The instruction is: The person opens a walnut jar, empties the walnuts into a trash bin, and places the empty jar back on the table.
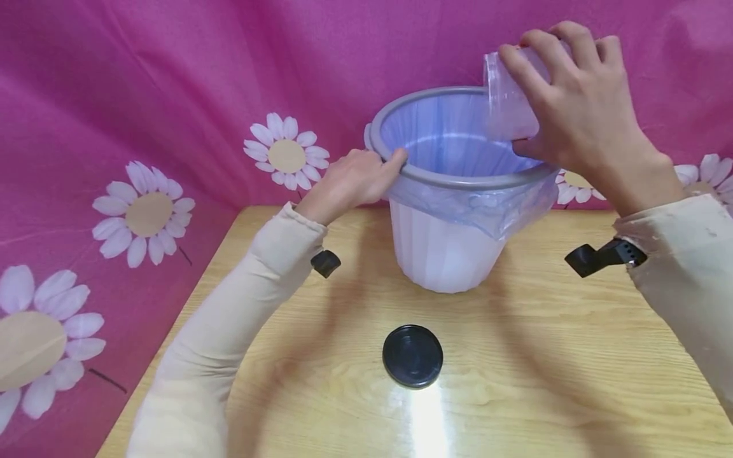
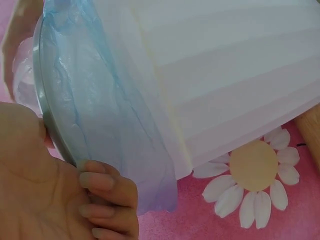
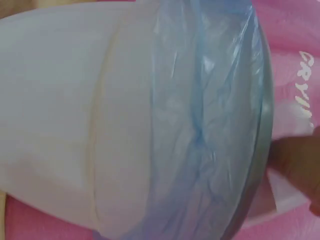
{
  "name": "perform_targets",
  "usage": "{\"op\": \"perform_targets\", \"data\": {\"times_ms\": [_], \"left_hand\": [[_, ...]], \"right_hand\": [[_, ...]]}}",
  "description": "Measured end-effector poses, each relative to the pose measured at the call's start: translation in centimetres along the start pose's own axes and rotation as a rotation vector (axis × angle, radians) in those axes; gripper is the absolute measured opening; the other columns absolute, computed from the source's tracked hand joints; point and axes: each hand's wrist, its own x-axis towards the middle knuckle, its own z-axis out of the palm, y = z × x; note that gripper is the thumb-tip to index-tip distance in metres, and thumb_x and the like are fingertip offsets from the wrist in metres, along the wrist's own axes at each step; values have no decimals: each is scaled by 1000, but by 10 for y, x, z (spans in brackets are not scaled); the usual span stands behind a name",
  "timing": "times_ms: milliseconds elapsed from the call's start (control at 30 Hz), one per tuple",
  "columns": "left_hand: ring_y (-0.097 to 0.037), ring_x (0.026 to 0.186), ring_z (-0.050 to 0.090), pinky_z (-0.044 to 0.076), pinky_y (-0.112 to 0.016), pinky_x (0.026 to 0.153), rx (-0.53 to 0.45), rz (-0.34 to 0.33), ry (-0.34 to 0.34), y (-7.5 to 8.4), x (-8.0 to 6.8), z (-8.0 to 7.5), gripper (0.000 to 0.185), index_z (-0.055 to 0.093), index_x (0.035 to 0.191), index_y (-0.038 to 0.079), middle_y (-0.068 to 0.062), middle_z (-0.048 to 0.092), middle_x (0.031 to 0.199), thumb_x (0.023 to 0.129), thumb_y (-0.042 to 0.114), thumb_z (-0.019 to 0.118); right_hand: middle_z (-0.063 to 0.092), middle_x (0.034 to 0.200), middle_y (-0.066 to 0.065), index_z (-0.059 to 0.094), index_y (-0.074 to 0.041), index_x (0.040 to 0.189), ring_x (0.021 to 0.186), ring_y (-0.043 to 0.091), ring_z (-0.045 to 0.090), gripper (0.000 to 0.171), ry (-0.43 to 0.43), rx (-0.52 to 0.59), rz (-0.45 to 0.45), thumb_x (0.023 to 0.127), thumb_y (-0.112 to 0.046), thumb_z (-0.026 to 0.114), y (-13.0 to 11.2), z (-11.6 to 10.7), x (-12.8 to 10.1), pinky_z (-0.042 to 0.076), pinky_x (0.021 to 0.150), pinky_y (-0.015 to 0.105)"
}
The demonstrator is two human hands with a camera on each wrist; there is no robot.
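Observation:
A white ribbed bin [image 1: 446,248] with a grey rim [image 1: 458,182] stands upright, lined with a translucent bluish bag [image 1: 504,210] folded over its edge. My left hand [image 1: 355,179] grips the rim on the left, thumb on top; in the left wrist view its fingers [image 2: 107,195] curl against the outside. Above the bin's right side my right hand [image 1: 595,108] holds a clear plastic container [image 1: 506,105], tipped sideways with its mouth towards the left. Whether anything is inside the container cannot be seen. In the right wrist view only part of that hand [image 3: 297,165] shows, beyond the rim.
A round black lid [image 1: 413,356] lies on the wooden table [image 1: 515,394] in front of the bin. Behind and to the left hangs a pink cloth [image 1: 189,83] printed with white flowers. Black straps [image 1: 607,256] stick out at both wrists.

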Motion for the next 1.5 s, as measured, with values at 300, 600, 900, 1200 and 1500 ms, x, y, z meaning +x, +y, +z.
{"op": "perform_targets", "data": {"times_ms": [300,600,900,1200,1500], "left_hand": [[-21,103,52,45,-36,84,12,14,-6,5,-2,-4,64,57,124,10,-9,54,120,98,53,18],[-19,95,54,44,-33,78,-24,17,11,0,-4,-7,61,60,108,12,-6,58,100,97,55,19],[-21,88,56,45,-33,74,-53,36,34,-4,-5,-2,67,62,98,11,-7,58,90,98,61,17],[-21,83,58,46,-36,72,-170,113,85,-13,-13,8,86,61,123,9,-8,57,87,93,72,11],[-19,71,47,40,-34,62,-155,208,132,-18,-19,19,64,57,84,12,-4,41,72,99,61,20]], "right_hand": [[42,142,20,40,-11,145,132,41,31,106,3,188,295,52,-17,92,-5,-7,-18,25,97,62],[46,140,19,43,-10,143,128,40,36,104,113,236,343,52,-22,92,-10,-10,-29,27,94,57],[45,142,18,42,-11,143,131,38,36,103,124,253,376,53,-23,92,-13,-14,-35,28,95,56],[49,140,16,45,-13,143,132,30,40,102,170,392,478,51,-26,88,-17,-27,-46,24,108,48],[57,131,0,50,-27,139,116,9,50,103,291,551,625,46,-13,94,-25,-35,-64,36,98,15]]}}
